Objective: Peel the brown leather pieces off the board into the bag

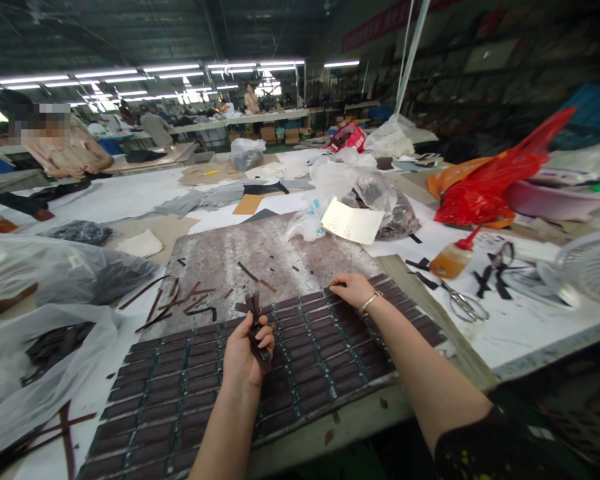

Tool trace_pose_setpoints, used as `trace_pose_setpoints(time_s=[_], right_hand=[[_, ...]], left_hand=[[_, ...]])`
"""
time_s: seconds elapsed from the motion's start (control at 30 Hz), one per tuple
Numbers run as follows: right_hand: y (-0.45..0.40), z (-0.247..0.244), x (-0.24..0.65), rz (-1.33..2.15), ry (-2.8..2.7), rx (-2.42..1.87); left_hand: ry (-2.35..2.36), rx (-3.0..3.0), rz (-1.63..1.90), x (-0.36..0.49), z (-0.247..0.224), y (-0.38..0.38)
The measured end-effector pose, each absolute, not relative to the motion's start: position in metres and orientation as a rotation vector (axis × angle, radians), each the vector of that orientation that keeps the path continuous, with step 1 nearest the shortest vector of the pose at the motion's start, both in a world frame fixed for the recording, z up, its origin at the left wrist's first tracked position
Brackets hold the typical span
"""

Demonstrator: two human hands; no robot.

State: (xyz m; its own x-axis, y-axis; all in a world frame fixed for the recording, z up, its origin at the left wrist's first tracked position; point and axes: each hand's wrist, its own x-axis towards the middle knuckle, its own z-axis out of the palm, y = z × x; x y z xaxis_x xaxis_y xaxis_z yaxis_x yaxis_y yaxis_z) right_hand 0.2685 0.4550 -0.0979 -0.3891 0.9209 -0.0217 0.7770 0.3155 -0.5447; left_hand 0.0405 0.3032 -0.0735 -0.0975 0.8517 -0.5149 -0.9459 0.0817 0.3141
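Observation:
My left hand (245,350) is closed around a bunch of dark brown strips (256,327), their ends sticking out above and below the fingers. Under both hands lies a board (215,243) with a worn, stained surface. Rows of dark brown rectangular pieces (155,400) cover its near part, with greenish lines between the columns. At the far edge of these rows, my right hand (353,291) pinches at a small dark piece (337,285), mostly hidden by the fingers. A few loose strips (247,271) lie on the board beyond the hands.
Clear plastic bags with dark pieces (55,353) stand at left. A bag with a paper note (353,222) sits behind the board. At right are a glue bottle (453,257), scissors (464,303), a red plastic bag (490,187) and a fan (593,267). Another person (60,143) is across the table.

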Motion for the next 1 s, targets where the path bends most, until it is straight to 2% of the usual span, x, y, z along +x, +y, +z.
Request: trace_pose_setpoints(time_s=[0.37,0.7,0.9,1.0], right_hand=[[0.462,-0.098,0.261,0.676,-2.349,-1.587],[0.457,-0.094,0.256,0.509,-2.447,-1.670],[0.439,-0.078,0.251,0.244,-2.381,-1.923],[0.434,-0.084,0.263,0.180,-2.459,-1.919]], left_hand=[[0.717,-0.163,1.502,0.040,-0.073,0.304],[0.730,-0.126,1.517,0.041,-0.073,0.304],[0.750,-0.163,1.524,0.044,-0.070,0.304],[0.739,-0.191,1.533,0.049,-0.066,0.298]])
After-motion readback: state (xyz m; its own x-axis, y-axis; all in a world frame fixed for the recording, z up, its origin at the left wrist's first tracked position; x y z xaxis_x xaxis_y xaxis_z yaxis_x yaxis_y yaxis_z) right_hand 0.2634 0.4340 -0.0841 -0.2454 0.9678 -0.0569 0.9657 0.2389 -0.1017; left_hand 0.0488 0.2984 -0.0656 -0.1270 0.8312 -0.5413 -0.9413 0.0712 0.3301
